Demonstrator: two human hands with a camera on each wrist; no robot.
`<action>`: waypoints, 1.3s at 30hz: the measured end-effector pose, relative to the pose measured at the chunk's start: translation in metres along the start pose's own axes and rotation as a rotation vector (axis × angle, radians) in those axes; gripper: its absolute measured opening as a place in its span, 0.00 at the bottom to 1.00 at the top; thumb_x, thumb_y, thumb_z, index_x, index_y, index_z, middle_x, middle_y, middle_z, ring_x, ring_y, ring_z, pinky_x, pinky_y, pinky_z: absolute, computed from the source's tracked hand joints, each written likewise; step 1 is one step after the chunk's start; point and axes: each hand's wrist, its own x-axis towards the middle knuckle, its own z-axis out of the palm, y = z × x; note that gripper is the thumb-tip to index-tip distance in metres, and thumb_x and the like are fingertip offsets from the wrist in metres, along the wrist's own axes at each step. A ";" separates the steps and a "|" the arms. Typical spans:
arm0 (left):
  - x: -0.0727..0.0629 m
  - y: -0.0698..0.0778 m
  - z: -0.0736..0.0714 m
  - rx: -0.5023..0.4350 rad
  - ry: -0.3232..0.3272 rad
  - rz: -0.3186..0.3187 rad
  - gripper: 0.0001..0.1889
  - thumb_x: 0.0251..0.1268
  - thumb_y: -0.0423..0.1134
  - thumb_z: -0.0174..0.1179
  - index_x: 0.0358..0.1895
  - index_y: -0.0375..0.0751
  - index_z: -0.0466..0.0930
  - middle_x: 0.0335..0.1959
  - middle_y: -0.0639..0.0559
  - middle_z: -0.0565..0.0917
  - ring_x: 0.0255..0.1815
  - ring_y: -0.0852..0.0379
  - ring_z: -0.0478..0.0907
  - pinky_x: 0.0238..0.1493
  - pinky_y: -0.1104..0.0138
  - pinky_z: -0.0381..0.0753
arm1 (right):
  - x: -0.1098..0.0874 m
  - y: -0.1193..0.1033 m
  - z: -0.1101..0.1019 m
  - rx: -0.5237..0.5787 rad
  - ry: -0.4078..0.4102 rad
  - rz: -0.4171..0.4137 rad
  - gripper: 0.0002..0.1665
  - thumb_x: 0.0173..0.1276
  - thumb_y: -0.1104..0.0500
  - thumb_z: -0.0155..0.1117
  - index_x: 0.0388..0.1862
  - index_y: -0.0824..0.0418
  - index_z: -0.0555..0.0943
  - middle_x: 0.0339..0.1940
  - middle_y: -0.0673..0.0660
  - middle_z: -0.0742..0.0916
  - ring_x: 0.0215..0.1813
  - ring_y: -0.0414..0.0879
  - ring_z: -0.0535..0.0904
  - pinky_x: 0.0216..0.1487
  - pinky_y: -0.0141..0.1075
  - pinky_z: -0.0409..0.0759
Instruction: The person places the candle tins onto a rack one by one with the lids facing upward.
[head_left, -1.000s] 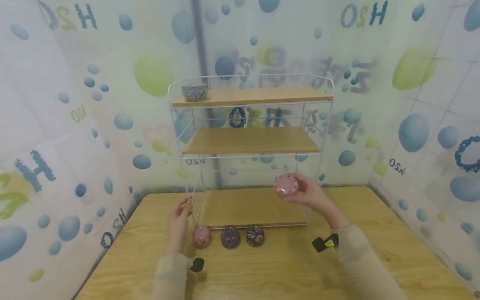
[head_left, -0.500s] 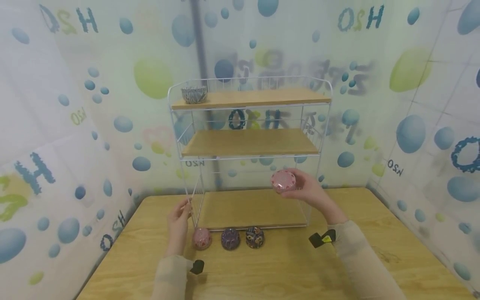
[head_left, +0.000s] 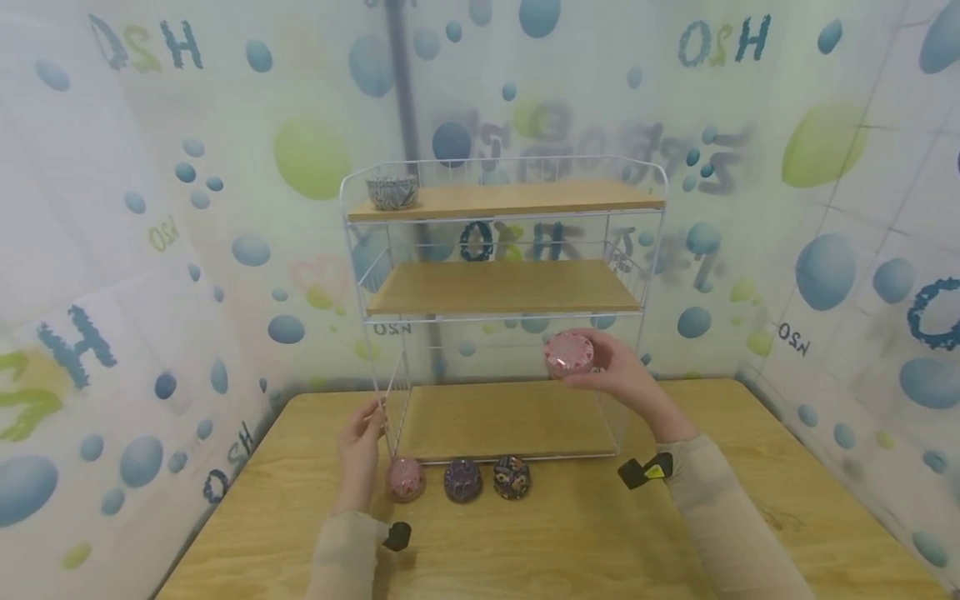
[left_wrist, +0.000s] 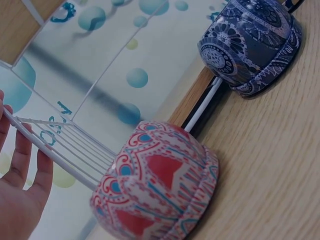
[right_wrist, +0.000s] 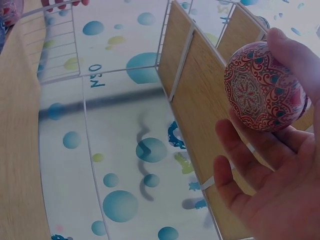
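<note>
My right hand point(head_left: 618, 377) holds a small round pink patterned tin point(head_left: 568, 354) between thumb and fingers, in front of the gap between the rack's lower and middle boards. In the right wrist view its flat face shows a red and teal mandala print. At the left, my left hand point(head_left: 362, 442) grips the side wire of a white wire rack point(head_left: 504, 315) with wooden shelves. Along the rack's front foot sit another pink tin point(head_left: 406, 479), a purple tin point(head_left: 462, 480) and a dark patterned tin point(head_left: 512, 477). The left wrist view shows fingertips point(left_wrist: 44, 155) at the side rail.
A grey patterned tin point(head_left: 393, 192) stands at the left end of the top shelf point(head_left: 517, 198). Below are the middle shelf point(head_left: 502, 286) and bottom shelf point(head_left: 502, 417). The rack stands on a wooden table point(head_left: 540, 542), with bubble-printed curtains point(head_left: 300, 242) behind and at both sides.
My right hand has lifted the pink tin slightly, up towards the middle shelf. The left hand stays at the rack's side, and the row of tins has not moved.
</note>
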 end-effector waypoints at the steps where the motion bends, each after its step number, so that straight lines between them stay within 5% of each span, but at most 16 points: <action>1: 0.000 0.000 0.000 -0.004 0.001 0.002 0.16 0.73 0.39 0.55 0.57 0.33 0.76 0.56 0.47 0.80 0.50 0.60 0.75 0.50 0.71 0.76 | 0.000 -0.001 0.000 0.005 0.000 0.002 0.38 0.55 0.68 0.74 0.65 0.66 0.70 0.54 0.61 0.80 0.53 0.49 0.77 0.49 0.37 0.80; 13: -0.002 0.003 0.001 0.020 0.019 -0.016 0.16 0.74 0.39 0.54 0.57 0.33 0.76 0.58 0.44 0.79 0.49 0.62 0.75 0.55 0.62 0.75 | 0.007 -0.011 -0.005 0.014 -0.005 0.005 0.40 0.55 0.68 0.73 0.67 0.66 0.69 0.54 0.61 0.80 0.53 0.49 0.78 0.48 0.38 0.80; 22: -0.002 0.000 0.000 0.033 0.023 -0.023 0.17 0.73 0.41 0.54 0.57 0.34 0.77 0.48 0.62 0.82 0.49 0.60 0.76 0.50 0.69 0.77 | 0.012 -0.019 -0.004 0.002 0.016 0.025 0.40 0.55 0.68 0.74 0.67 0.67 0.68 0.56 0.63 0.79 0.54 0.50 0.77 0.47 0.37 0.81; 29: -0.001 0.001 -0.001 0.037 0.018 -0.025 0.17 0.73 0.43 0.55 0.58 0.36 0.77 0.55 0.52 0.81 0.50 0.61 0.76 0.50 0.70 0.77 | 0.019 -0.025 -0.005 0.021 0.022 0.001 0.39 0.57 0.69 0.72 0.67 0.68 0.68 0.56 0.64 0.79 0.53 0.48 0.77 0.47 0.35 0.79; 39: -0.003 0.002 -0.001 0.033 0.007 -0.016 0.17 0.73 0.40 0.54 0.58 0.33 0.75 0.54 0.54 0.81 0.50 0.60 0.76 0.51 0.71 0.77 | 0.025 -0.035 -0.005 0.039 -0.006 -0.031 0.39 0.56 0.68 0.73 0.66 0.66 0.69 0.56 0.61 0.80 0.53 0.49 0.78 0.47 0.36 0.80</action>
